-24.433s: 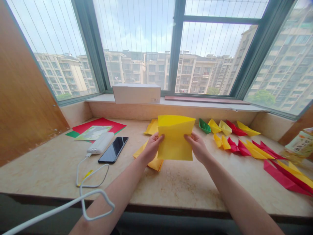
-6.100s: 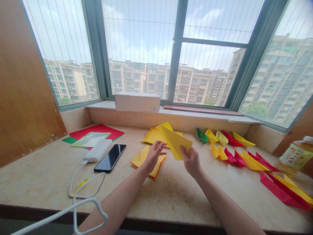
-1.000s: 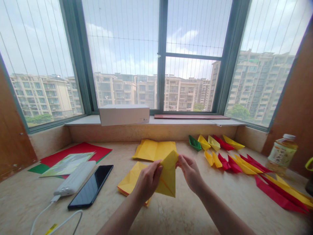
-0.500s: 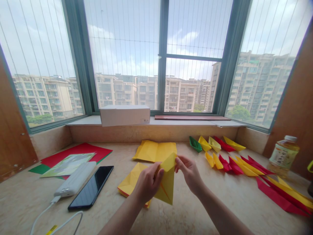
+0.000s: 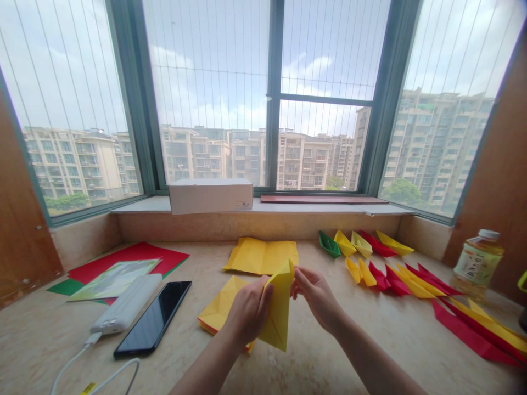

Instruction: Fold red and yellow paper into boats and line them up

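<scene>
A folded sheet of yellow paper is held upright above the counter between my hands. My left hand is closed on its left side, thumb on the near face. The fingers of my right hand pinch together at the paper's upper right edge; the fingertips are partly hidden. Beneath my left hand lies a stack of folded yellow and orange paper. Behind it, creased yellow sheets lie flat.
On the right are rows of folded paper boats and a drink bottle. To the left lie a black phone, a white power bank with a cable, and red paper sheets. A white box sits on the sill.
The yellow paper has turned slightly and looks narrower, its lower tip a little further left and down. My right hand has shifted slightly along its edge. Both hands keep hold.
</scene>
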Available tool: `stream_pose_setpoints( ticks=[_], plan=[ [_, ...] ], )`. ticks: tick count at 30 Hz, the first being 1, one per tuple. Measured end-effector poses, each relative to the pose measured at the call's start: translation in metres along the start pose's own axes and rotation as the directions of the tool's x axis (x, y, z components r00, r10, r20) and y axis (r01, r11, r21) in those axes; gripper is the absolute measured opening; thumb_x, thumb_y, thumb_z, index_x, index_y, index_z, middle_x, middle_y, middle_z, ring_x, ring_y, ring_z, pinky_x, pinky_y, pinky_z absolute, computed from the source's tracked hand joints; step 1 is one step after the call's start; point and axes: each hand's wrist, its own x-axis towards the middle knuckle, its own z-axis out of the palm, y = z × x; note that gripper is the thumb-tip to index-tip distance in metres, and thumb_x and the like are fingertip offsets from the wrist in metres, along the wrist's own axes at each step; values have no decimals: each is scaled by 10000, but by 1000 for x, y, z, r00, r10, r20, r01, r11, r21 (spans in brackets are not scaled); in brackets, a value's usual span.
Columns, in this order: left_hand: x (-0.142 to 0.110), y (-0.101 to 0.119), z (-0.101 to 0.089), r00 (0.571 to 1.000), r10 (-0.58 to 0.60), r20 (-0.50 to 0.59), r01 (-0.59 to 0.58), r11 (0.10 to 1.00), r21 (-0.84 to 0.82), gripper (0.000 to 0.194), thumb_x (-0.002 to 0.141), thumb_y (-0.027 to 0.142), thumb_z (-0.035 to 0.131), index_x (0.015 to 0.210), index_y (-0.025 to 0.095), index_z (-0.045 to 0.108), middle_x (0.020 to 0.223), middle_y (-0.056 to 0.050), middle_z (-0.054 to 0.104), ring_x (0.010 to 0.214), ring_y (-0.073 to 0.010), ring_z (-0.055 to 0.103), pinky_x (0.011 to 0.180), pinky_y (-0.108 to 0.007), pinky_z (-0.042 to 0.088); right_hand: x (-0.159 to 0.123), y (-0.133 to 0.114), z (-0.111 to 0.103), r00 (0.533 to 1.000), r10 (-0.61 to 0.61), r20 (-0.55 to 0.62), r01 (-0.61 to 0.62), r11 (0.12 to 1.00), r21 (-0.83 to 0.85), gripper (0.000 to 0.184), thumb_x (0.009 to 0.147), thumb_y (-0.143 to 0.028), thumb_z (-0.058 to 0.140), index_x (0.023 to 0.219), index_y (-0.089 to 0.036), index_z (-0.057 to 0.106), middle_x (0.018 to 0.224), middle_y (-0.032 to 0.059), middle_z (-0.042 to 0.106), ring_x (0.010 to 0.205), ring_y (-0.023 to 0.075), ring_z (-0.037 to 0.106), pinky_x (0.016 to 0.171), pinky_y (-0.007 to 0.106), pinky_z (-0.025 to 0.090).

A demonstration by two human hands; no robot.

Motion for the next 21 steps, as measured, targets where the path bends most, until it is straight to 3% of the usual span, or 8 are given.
stream_pose_setpoints(
  ticks=[8, 11, 14, 18, 21],
  plan=[
    [-3, -3, -1, 999, 29, -14, -27, 993, 117, 336, 959, 407, 334, 984, 211, 606, 826, -81, 683, 747, -217, 647, 655, -270, 448, 4, -4, -3, 998, -48, -37, 38, 972, -233, 337, 820, -480, 637, 886, -173, 759, 650, 20, 648, 562, 133, 533, 515, 243, 408],
    [-4, -3, -1, 999, 53, -7, -52, 988, 146, 331, 967, 397, 311, 986, 212, 585, 836, -79, 681, 757, -212, 651, 651, -263, 438, 6, -1, -7, 995, -66, -73, 42, 958, -285, 309, 816, -461, 640, 822, -178, 764, 643, 12, 657, 560, 131, 520, 524, 246, 402],
    [-2, -2, 2, 1000, 11, 2, -11, 980, 201, 346, 988, 370, 249, 932, 215, 553, 828, -72, 679, 728, -206, 649, 611, -265, 404, 7, 3, -8, 990, -67, -128, 32, 966, -255, 304, 784, -465, 680, 804, -171, 754, 668, 29, 689, 583, 144, 550, 548, 258, 411],
    [0, -4, 6, 999, -34, -10, 36, 963, 267, 314, 988, 400, 267, 871, 221, 497, 837, -62, 682, 712, -206, 647, 583, -269, 368, 8, 10, -5, 970, -75, -233, 46, 991, -126, 337, 708, -465, 761, 873, -181, 687, 643, 24, 692, 576, 155, 584, 534, 257, 421],
    [0, -6, 8, 999, -34, -29, 41, 958, 284, 306, 988, 401, 272, 849, 224, 479, 814, -56, 679, 695, -202, 646, 570, -267, 350, 7, 12, -2, 956, -81, -282, 63, 995, -74, 345, 692, -477, 773, 815, -196, 614, 638, 14, 688, 558, 156, 601, 505, 248, 416]
  ],
)
